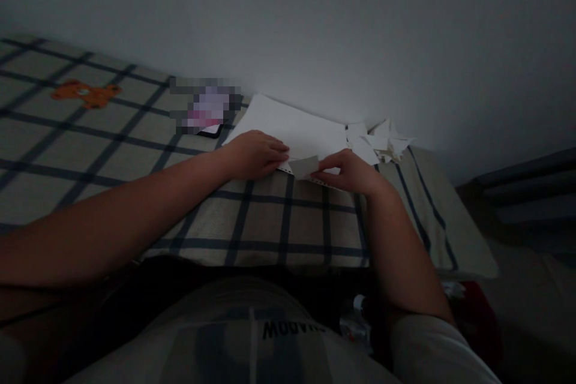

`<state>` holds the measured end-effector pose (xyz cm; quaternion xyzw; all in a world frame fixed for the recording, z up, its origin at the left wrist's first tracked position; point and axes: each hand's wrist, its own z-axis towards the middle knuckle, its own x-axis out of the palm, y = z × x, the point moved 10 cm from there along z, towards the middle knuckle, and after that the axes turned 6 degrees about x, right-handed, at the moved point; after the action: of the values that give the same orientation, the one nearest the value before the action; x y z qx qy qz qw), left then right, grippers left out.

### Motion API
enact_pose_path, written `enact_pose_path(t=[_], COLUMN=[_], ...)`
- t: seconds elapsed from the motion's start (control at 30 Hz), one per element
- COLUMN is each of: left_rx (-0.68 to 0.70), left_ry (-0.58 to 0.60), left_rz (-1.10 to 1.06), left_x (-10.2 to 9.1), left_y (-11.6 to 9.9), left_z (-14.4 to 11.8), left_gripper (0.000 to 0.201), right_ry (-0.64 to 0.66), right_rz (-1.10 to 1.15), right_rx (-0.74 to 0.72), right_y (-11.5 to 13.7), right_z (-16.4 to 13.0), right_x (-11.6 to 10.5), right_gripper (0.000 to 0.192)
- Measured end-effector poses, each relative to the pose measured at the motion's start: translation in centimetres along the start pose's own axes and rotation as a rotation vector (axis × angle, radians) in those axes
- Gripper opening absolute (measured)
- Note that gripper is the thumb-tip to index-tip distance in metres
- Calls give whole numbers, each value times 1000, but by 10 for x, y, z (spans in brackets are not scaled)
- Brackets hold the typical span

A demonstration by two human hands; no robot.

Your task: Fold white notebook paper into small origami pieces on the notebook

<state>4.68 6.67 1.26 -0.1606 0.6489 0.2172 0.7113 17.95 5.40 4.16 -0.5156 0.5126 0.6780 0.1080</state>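
Note:
A white sheet of paper (292, 123) with a row of small holes along its near edge lies on the checked tablecloth (265, 225). My left hand (256, 155) rests flat on the sheet's left part, fingers stretched out to the right. Between thumb and fingers of my right hand (346, 169) is a small piece of paper (304, 166), raised at the near edge of the sheet. Whether this piece is still joined to the sheet cannot be made out. Just beyond my right hand, torn paper scraps (389, 141) lie in a loose pile.
A phone (209, 108) with a lit, partly blurred screen lies left of the sheet. Farther left is a flat orange object (86, 93). The wall (315, 30) rises behind the table. Below the table's edge, a clear bottle (357, 327) shows near my right arm.

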Motion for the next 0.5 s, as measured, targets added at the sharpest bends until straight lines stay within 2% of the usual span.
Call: enact_pose_path(t=[0.13, 0.27, 0.33, 0.4, 0.5], left_rx=[43, 28, 36, 45, 62], left_ry=[0, -28, -31, -35, -42], left_rz=[-35, -79, -85, -80, -68], left_x=[0, 1, 2, 3, 4], left_y=[-4, 0, 0, -1, -1], left_z=[-2, -3, -3, -2, -2], left_gripper=[43, 43, 44, 44, 44], right_ry=[-184, -543, -729, -849, -940], right_rz=[107, 197, 243, 191, -1], right_rx=[-21, 66, 172, 339, 486], right_y=[-10, -53, -84, -115, -132], right_z=[11, 15, 7, -5, -23], right_x=[-12, -51, -73, -90, -109], right_gripper=[27, 31, 41, 49, 50])
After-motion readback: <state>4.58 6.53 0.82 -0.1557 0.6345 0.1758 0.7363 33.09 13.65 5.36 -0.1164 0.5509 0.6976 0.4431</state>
